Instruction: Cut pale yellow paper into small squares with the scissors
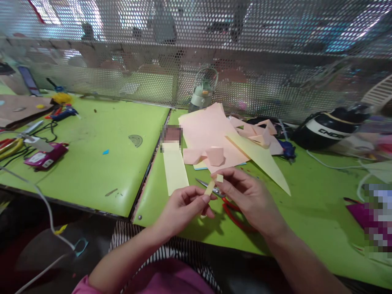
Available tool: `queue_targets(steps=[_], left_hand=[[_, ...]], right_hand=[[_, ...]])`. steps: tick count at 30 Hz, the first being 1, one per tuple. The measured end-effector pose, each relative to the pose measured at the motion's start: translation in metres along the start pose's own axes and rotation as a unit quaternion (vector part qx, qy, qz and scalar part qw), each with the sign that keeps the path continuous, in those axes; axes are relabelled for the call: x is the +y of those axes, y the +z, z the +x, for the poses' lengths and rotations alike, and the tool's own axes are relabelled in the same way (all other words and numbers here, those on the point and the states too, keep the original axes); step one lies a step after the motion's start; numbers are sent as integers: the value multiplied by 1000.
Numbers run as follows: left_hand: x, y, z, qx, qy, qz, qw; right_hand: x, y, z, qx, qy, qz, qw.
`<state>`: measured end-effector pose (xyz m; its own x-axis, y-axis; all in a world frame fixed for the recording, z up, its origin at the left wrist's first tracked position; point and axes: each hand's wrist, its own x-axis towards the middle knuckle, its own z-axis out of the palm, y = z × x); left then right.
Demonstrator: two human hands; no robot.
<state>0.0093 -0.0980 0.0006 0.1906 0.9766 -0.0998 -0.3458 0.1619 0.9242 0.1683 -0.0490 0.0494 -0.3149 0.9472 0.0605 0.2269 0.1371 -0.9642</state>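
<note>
Between my two hands is a narrow pale yellow paper strip (210, 188), held above the green table. My left hand (186, 206) pinches its lower part between thumb and fingers. At the upper end, my right hand (245, 192) grips the strip, where a small folded square of it sticks out. Scissors with red handles (228, 208) lie on the table beneath my hands, partly hidden by the right one. Just beyond my left hand rests a longer yellow paper piece (176, 169). Pink paper sheets (205, 130) and a pointed yellow paper piece (263, 161) lie farther back.
A pale green bottle (201, 96) stands by the perforated metal screen (122, 73). At the right lies a black bottle (332, 126). On the left table are a purple power strip (45, 155), a protractor (135, 141) and a blue glue gun (65, 113). A gap separates the tables.
</note>
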Motion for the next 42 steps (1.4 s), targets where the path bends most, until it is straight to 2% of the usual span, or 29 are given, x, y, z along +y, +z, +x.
queue_targets(steps=[5, 8, 13, 19, 26, 29, 31, 33, 36, 39, 42], left_hand=[[0, 0, -3, -22, -23, 1, 999], [0, 0, -5, -24, -32, -6, 999], [0, 0, -4, -6, -24, 3, 1000], [0, 1, -4, -12, -34, 6, 999], [-3, 0, -2, -25, -46, -8, 999], [-6, -3, 2, -19, -40, -51, 998], [-6, -5, 5, 5, -24, -80, 997], [-4, -7, 8, 24, -19, -115, 993], [0, -8, 10, 25, -43, -199, 979], [4, -6, 10, 19, -67, -265, 962], [7, -3, 9, 11, -65, -290, 955]], right_hand=[[-4, 0, 1, 42, -50, -54, 996], [1, 0, 0, 39, -80, -95, 991], [6, 1, 0, 27, -67, -60, 996], [2, 1, 2, 31, -39, -24, 998], [6, -1, -4, 53, -123, -97, 986], [4, -1, -11, 17, -244, -157, 957], [5, 0, -16, -38, -333, -212, 918], [9, 3, -22, -68, -387, -264, 881], [20, 6, -27, -55, -423, -319, 846], [28, 6, -26, -29, -419, -350, 838], [32, 5, -24, -14, -421, -366, 830]])
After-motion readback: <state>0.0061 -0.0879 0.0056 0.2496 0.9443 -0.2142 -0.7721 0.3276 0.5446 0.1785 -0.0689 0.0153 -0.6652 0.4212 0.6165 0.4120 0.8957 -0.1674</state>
